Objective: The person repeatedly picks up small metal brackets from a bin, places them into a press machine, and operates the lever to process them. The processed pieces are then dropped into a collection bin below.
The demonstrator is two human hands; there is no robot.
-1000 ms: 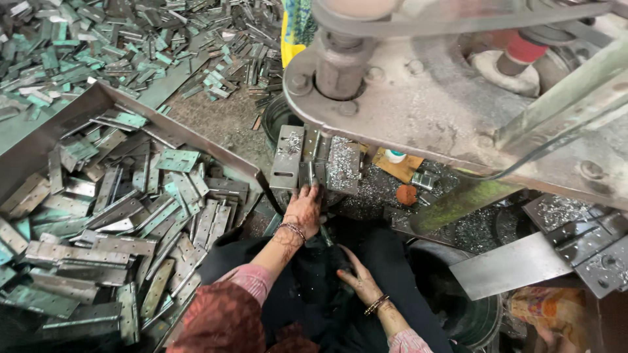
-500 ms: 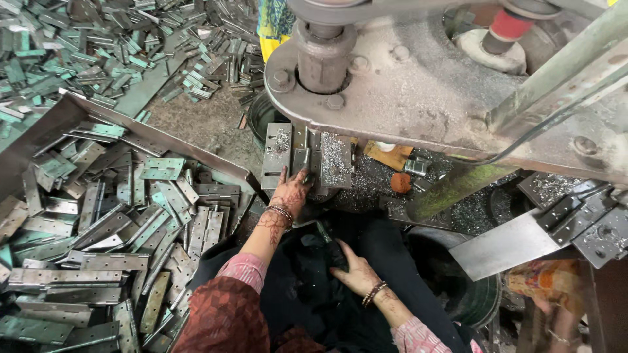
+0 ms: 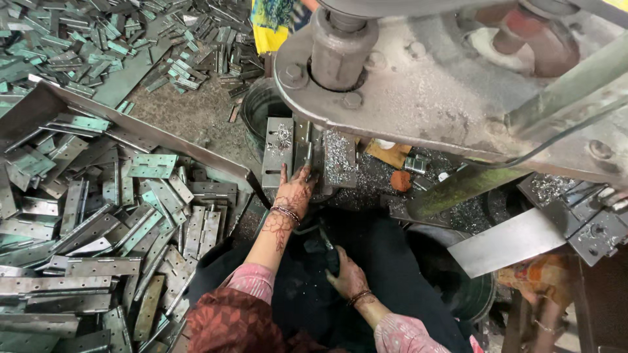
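My left hand (image 3: 296,191) reaches forward to the grey jig block (image 3: 278,151) under the press head (image 3: 341,49). Its fingers rest on a narrow metal piece (image 3: 303,149) lying in the slot of the jig. My right hand (image 3: 345,274) lies low over my dark lap, closed on a dark metal piece (image 3: 330,255). Metal shavings (image 3: 340,157) cover the press bed around the jig.
A large tray (image 3: 98,117) to my left is heaped with grey-green metal hinge plates (image 3: 150,167). More plates (image 3: 98,46) litter the floor beyond. The heavy press frame (image 3: 445,85) overhangs the bed. A dark bucket (image 3: 258,108) stands behind the jig, a metal chute (image 3: 510,238) at right.
My left hand stays at the jig while the view has shifted slightly. My right hand has dropped a little lower on my lap with the dark piece.
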